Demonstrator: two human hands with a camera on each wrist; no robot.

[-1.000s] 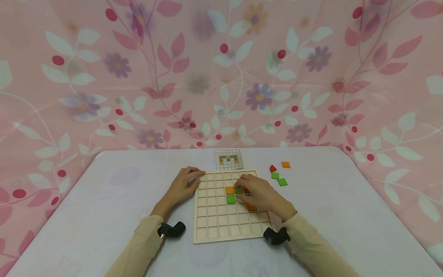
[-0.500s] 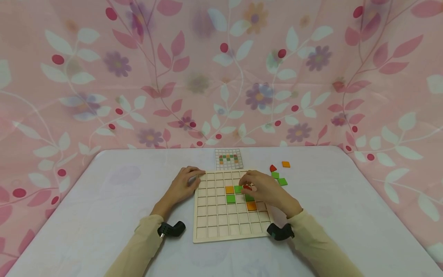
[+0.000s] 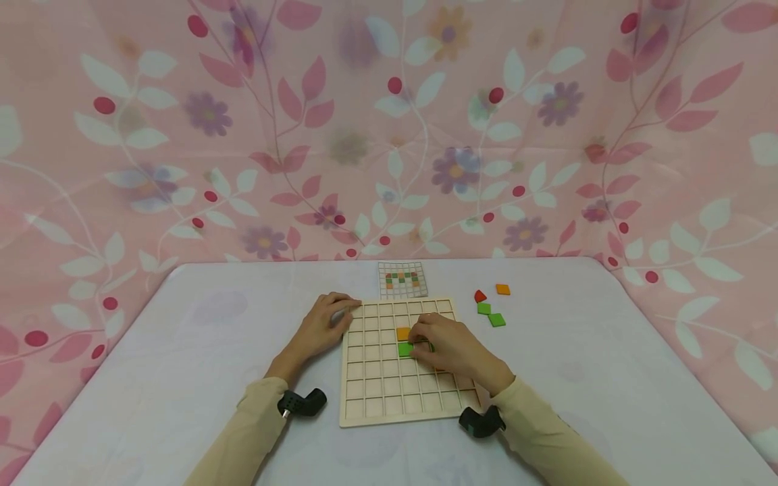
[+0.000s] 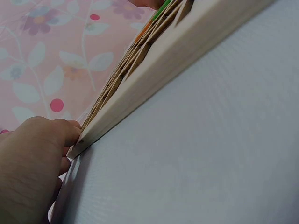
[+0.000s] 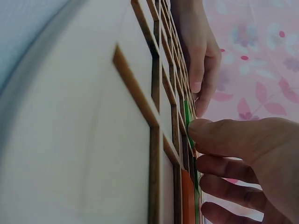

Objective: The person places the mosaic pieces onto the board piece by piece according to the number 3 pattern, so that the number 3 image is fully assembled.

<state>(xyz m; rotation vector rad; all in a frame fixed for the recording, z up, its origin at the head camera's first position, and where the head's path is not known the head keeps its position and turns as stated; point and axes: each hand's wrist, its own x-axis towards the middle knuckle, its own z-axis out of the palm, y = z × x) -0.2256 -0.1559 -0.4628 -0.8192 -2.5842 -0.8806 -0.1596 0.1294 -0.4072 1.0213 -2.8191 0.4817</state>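
In the head view a pale wooden grid board [image 3: 377,388] lies on the table. My left hand [image 3: 322,324] grips its far left corner, fingertips and thumb at the edge. The right hand [image 3: 452,344] hovers low over the right half of the board with fingers loosely bent. Just left of its fingertips sit an orange square tile [image 3: 403,333] and a green square tile [image 3: 404,349]. In the right wrist view the thumb meets a green tile [image 5: 188,112], and another orange tile [image 5: 188,198] sits nearer the camera. This hand covers most of the other tiles in the grid.
Behind the board lies a card [image 3: 402,291] printed with a coloured grid pattern. Loose on the table to the right are an orange tile [image 3: 502,289], a red rounded tile [image 3: 480,296] and two green tiles [image 3: 497,320]. A pink floral cloth [image 3: 389,135] hangs behind.
My right hand moves a little right, uncovering the red, green and orange tiles, then comes back left and nearer, covering them again. The left hand keeps its place at the corner.
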